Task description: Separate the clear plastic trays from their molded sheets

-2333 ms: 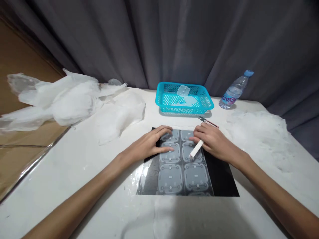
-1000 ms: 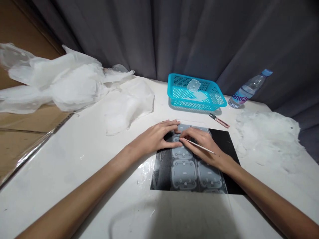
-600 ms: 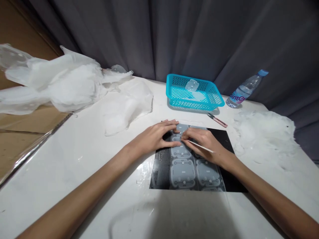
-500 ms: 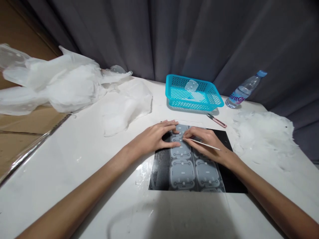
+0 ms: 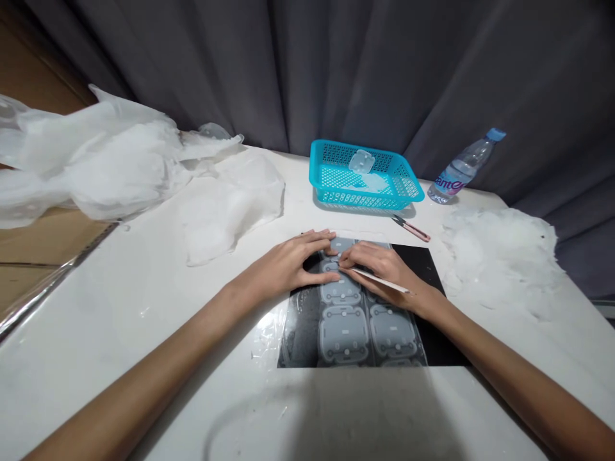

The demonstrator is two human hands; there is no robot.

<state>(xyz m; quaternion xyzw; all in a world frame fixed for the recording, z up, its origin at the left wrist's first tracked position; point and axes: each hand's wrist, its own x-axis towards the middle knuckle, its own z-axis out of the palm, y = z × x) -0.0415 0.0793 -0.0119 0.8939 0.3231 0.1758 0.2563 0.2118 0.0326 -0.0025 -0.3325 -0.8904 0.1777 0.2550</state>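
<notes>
A clear plastic sheet of moulded translucent pieces (image 5: pixel 344 333) lies on a black mat (image 5: pixel 418 259). My left hand (image 5: pixel 307 262) rests on the sheet's upper left with its fingers spread, thumb and fingertips touching the pieces. Pinched in my right hand (image 5: pixel 377 266) is a thin white pen-like stick (image 5: pixel 384 280). Its working tip is at a piece in the left column, between my left thumb and forefinger; my fingers hide what is at the tip.
Behind the mat stands a blue basket (image 5: pixel 365 202) with clear pieces inside. Small snips (image 5: pixel 412 229) lie before it, and a water bottle (image 5: pixel 461 169) stands right. White plastic scraps (image 5: pixel 500 256) are heaped at the right; plastic bags (image 5: pixel 115 166) pile up left.
The whole view has shifted slightly, so things sit further left. My right hand and the stick have moved a little left over the piece. My left hand stays on the sheet.
</notes>
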